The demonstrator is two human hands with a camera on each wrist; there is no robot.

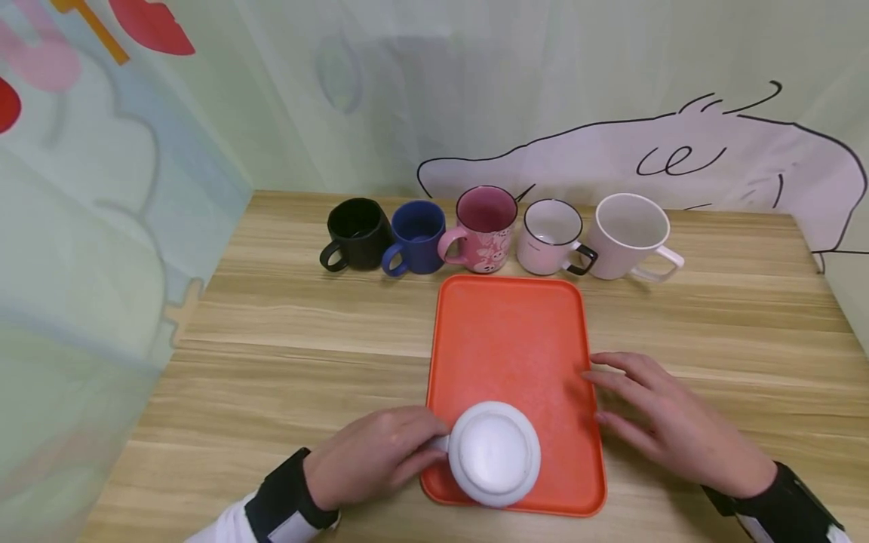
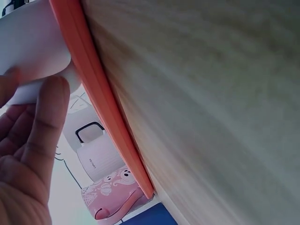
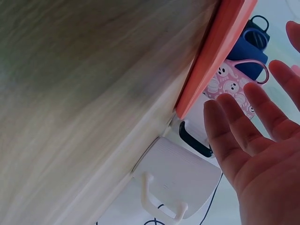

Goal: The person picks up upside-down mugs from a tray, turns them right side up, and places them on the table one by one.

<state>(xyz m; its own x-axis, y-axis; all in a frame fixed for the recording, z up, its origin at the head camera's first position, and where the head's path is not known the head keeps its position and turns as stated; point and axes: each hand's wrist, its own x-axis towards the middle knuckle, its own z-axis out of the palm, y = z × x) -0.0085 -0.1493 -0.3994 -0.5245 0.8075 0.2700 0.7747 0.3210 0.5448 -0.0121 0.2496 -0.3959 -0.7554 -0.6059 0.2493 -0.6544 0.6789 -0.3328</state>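
A white mug (image 1: 494, 454) stands upside down at the near end of the orange tray (image 1: 509, 324), its base facing up. My left hand (image 1: 380, 452) pinches the mug's handle between thumb and fingers, left of the mug. In the left wrist view, the white mug (image 2: 33, 42) appears to rest against the tray, its handle partly covered by fingers. Beside the tray's right edge is my right hand (image 1: 668, 422), fingers spread and holding nothing. The right wrist view shows that hand (image 3: 267, 150) with its fingers extended.
Along the back wall stand a black mug (image 1: 358, 235), a blue mug (image 1: 419, 240), a pink patterned mug (image 1: 487, 234), a small white mug with a black handle (image 1: 548, 240) and a larger white mug (image 1: 627, 237). They are just beyond the tray's far edge on the wooden table (image 1: 305, 347).
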